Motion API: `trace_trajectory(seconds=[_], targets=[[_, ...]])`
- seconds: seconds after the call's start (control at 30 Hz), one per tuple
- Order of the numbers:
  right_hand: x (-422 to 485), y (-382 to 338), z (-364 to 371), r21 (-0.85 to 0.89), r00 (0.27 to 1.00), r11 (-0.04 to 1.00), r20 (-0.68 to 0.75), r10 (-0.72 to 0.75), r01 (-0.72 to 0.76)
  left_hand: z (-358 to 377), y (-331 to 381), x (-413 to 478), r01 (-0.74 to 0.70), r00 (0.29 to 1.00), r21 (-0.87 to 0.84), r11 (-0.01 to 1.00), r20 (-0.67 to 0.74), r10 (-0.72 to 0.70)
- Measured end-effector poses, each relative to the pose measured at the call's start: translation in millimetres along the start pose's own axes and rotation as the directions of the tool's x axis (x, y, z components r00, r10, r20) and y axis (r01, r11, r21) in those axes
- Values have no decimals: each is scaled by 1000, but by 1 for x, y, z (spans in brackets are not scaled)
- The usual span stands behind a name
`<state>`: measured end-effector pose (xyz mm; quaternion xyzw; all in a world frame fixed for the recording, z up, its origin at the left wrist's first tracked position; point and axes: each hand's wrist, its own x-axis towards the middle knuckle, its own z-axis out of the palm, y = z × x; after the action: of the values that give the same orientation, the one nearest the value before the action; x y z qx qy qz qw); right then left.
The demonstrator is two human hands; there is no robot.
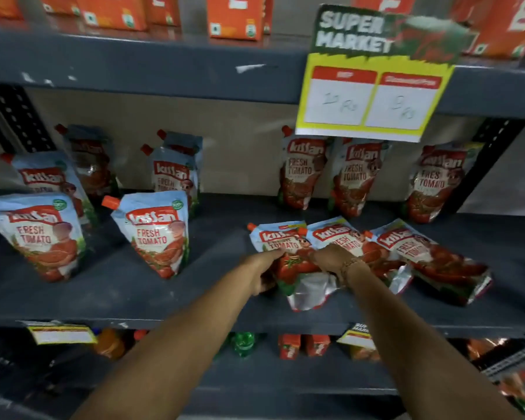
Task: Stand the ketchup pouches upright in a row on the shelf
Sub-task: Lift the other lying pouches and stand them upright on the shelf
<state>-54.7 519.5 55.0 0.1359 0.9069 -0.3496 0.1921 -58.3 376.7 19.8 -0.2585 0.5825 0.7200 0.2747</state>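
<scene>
Three ketchup pouches lie flat side by side on the grey shelf [134, 292]. Both hands grip the leftmost lying pouch [288, 268]: my left hand [264, 274] on its left edge, my right hand [331, 259] across its right side. The middle lying pouch [376, 259] and the right lying pouch [437, 262] rest beside it. Upright pouches stand on the same shelf: two at the front left [34, 234] [158, 234], several behind them, and three against the back wall at the right [300, 174] [356, 177] [437, 183].
A yellow price sign [373, 95] hangs from the upper shelf edge over the right back pouches. Orange cartons [235, 16] line the upper shelf. Bottles and small cartons [303, 345] sit on the shelf below. A bare stretch of shelf lies between the left and right groups.
</scene>
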Motion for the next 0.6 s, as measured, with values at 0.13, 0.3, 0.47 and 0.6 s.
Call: trace_trajectory(seconds=[0.13, 0.3, 0.47, 0.6], targets=[[13, 12, -2, 200, 991, 978, -131, -25, 51, 5, 0, 4, -103, 995, -6, 995, -3, 103], [7, 0, 1, 191, 920, 933, -313, -237, 305, 2, 14, -19, -546, 821, 152, 823, -98, 563], [-8, 12, 14, 206, 669, 686, -527, -523, 698, -6, 6, -30, -748, 615, 232, 623, -114, 781], [15, 11, 18, 337, 805, 731, -283, -522, 593, -19, -3, -14, -625, 634, 442, 643, -194, 749]])
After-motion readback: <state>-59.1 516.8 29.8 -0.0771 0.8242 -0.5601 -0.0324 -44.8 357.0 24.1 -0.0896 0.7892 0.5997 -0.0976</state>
